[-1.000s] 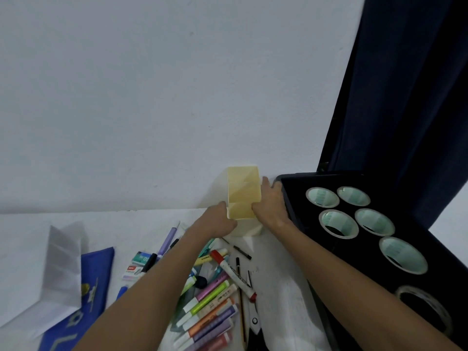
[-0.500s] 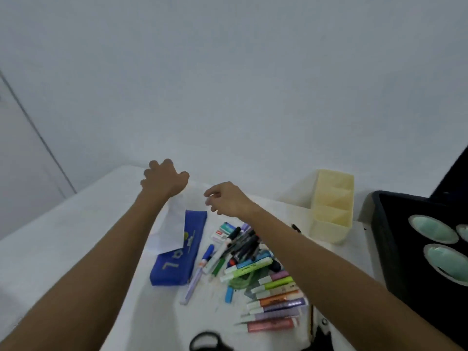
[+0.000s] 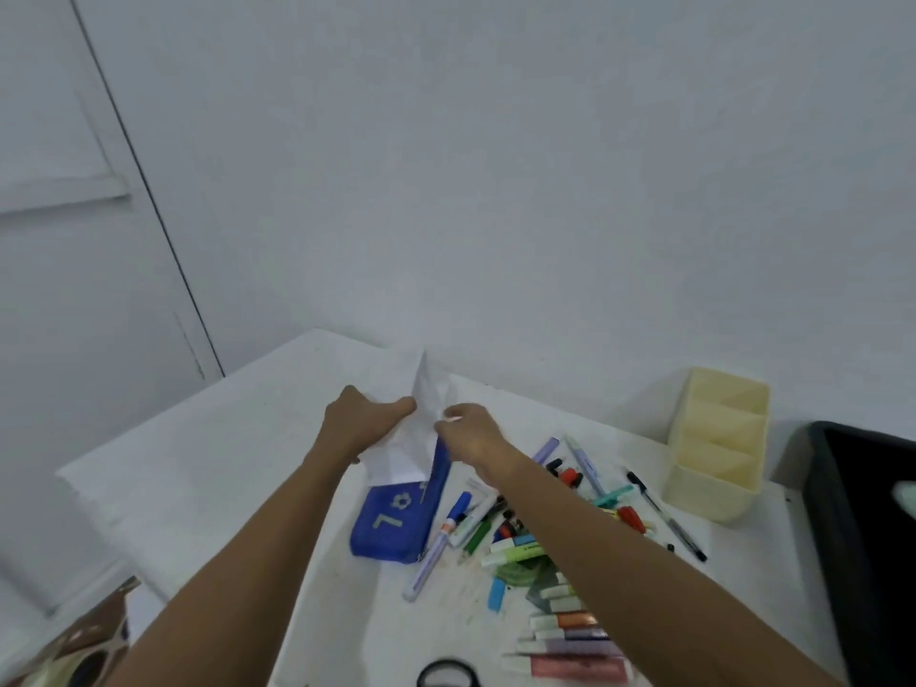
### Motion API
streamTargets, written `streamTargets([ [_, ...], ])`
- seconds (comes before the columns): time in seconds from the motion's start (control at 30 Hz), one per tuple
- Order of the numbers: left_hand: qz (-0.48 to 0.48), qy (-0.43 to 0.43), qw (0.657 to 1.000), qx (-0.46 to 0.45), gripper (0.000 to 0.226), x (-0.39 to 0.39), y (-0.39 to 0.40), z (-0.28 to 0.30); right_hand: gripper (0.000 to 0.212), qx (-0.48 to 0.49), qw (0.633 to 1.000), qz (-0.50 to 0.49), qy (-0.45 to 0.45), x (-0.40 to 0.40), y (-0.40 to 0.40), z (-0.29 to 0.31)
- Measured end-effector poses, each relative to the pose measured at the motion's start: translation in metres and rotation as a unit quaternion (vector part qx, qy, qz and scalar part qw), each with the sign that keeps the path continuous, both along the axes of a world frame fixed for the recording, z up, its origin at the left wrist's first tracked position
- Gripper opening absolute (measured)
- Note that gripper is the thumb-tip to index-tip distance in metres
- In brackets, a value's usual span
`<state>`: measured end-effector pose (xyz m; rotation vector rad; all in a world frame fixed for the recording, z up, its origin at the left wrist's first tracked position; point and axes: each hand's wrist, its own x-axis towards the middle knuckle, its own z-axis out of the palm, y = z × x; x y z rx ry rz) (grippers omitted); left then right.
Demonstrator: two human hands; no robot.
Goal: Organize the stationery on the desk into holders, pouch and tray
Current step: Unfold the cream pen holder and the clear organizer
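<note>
while both my arms reach forward, the white table (image 3: pixel 208 468) fills the lower view, set against a pale wall. at the right edge sits a black tray (image 3: pixel 862 518), only partly in view. just left of it, near the wall, stands the cream holder (image 3: pixel 714 458), upright, with three compartments. at the table's far middle a white translucent holder (image 3: pixel 411 428) lies tilted, its near end overlapping the blue pouch (image 3: pixel 391 523), which lies flat with pale lettering facing up. my left hand (image 3: pixel 359 423) grips the white holder's left side, fingers curled round its edge; my right hand (image 3: pixel 471 431) pinches its right side, fingers closed on the rim. between the pouch and the cream holder lies a loose heap of markers and pens (image 3: pixel 520 542), partly hidden by my right forearm. a row of pastel highlighters (image 3: pixel 570 642) lies side by side nearer me. a black pen (image 3: pixel 664 518) lies apart, just beside the cream holder. at the bottom edge, a black scissor handle loop (image 3: pixel 446 674) shows.
</note>
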<state>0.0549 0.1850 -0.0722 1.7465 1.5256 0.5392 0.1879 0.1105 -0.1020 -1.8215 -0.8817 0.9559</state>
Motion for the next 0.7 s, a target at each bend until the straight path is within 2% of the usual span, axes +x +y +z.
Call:
streamTargets([
  [0.1, -0.095, -0.174, 0.979, -0.054, 0.079, 0.009, -0.004, 0.016, 0.072, 0.047, 0.994, -0.069, 0.076, 0.037, -0.016, 0.026],
  [0.13, -0.151, -0.219, 0.961, -0.075, 0.076, 0.013, -0.008, 0.020, 0.070, 0.060, 0.991, -0.063, 0.098, 0.050, -0.025, 0.038],
  [0.2, -0.247, -0.257, 0.929, -0.096, 0.071, 0.025, -0.014, 0.025, 0.049, 0.080, 0.993, -0.016, 0.084, 0.072, -0.043, 0.059],
  [0.27, -0.311, -0.227, 0.919, -0.083, 0.079, 0.047, -0.014, 0.028, 0.036, 0.112, 0.993, 0.004, 0.039, 0.092, -0.062, 0.076],
  [0.33, -0.350, -0.168, 0.921, -0.047, 0.086, 0.072, -0.014, 0.032, 0.042, 0.136, 0.990, -0.004, -0.020, 0.109, -0.076, 0.084],
  [0.47, -0.410, -0.084, 0.906, 0.062, 0.064, 0.132, -0.025, 0.042, 0.066, 0.150, 0.973, -0.077, -0.156, 0.139, -0.096, 0.080],
  [0.57, -0.413, -0.037, 0.904, 0.106, 0.062, 0.172, -0.032, 0.045, 0.069, 0.161, 0.962, -0.141, -0.168, 0.160, -0.104, 0.067],
  [0.7, -0.413, -0.007, 0.900, 0.138, 0.062, 0.201, -0.038, 0.028, 0.063, 0.151, 0.951, -0.181, -0.198, 0.171, -0.108, 0.049],
])
